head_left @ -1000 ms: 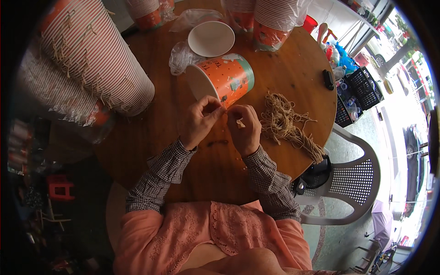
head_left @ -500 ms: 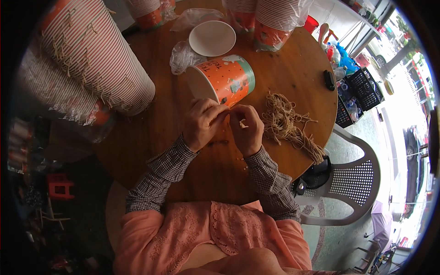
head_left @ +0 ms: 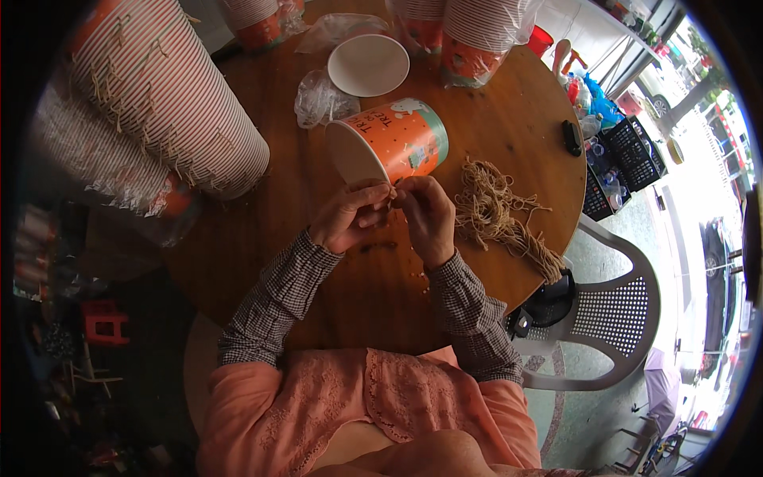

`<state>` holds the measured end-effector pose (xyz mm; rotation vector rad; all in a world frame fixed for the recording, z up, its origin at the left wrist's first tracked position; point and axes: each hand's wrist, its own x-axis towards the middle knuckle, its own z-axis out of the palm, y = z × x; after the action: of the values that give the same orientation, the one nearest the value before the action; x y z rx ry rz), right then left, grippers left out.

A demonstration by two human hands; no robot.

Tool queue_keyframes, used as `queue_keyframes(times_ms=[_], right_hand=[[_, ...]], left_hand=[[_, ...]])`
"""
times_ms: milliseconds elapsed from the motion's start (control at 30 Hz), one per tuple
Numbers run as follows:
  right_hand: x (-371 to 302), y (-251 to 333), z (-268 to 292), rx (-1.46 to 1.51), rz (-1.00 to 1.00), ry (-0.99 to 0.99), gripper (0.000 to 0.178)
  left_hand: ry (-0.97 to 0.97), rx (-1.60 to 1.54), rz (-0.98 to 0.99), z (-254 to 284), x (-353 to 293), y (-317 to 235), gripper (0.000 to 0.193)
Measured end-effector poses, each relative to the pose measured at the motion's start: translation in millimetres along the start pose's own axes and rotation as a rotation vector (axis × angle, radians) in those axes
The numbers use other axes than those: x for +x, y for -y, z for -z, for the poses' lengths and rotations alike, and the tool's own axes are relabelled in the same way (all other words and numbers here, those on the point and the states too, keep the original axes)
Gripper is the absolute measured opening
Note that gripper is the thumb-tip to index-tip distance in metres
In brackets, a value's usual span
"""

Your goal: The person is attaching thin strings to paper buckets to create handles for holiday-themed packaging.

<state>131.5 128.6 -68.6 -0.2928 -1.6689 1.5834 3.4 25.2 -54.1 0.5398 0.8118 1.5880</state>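
An orange paper bucket (head_left: 397,139) with a green base band and a printed pattern lies on its side on the table, its white mouth turned to the left. At the near edge of its rim, my left hand (head_left: 354,215) and my right hand (head_left: 427,216) meet fingertip to fingertip. Both are closed in a pinch on a short, light bit of twine (head_left: 393,193), mostly covered by the fingers. Right of my right hand lies a loose bundle of tan twine (head_left: 497,207).
Tall stacks of striped-rim paper buckets (head_left: 191,103) with twine loops stand at the left. Behind are an upright white-lined bucket (head_left: 368,66), crumpled clear plastic (head_left: 322,99) and wrapped bucket stacks (head_left: 474,48). A small black object (head_left: 571,138) lies near the right table edge, by a grey chair (head_left: 612,314).
The bucket has shifted slightly to the right. My left hand has turned, with its fingers opening out more below the pinch, and my right fingertips have moved up toward the rim.
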Motion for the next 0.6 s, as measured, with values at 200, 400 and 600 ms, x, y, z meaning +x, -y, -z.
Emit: queue_keyframes(times_ms=[200,400,600], right_hand=[[0.5,9.1,3.0,-0.102,0.070,0.003,0.016],[-0.2,12.3,5.3,-0.201,0.069,-0.034,0.011],[-0.4,11.8,4.5,-0.353,0.169,-0.064,0.009]], left_hand=[[-0.232,0.203,-0.191,-18.4,0.5,5.1,0.018],[-0.333,0.569,-0.303,-19.0,-2.8,5.3,0.019],[-0.282,0.681,-0.367,-13.6,-1.5,7.0,0.019]])
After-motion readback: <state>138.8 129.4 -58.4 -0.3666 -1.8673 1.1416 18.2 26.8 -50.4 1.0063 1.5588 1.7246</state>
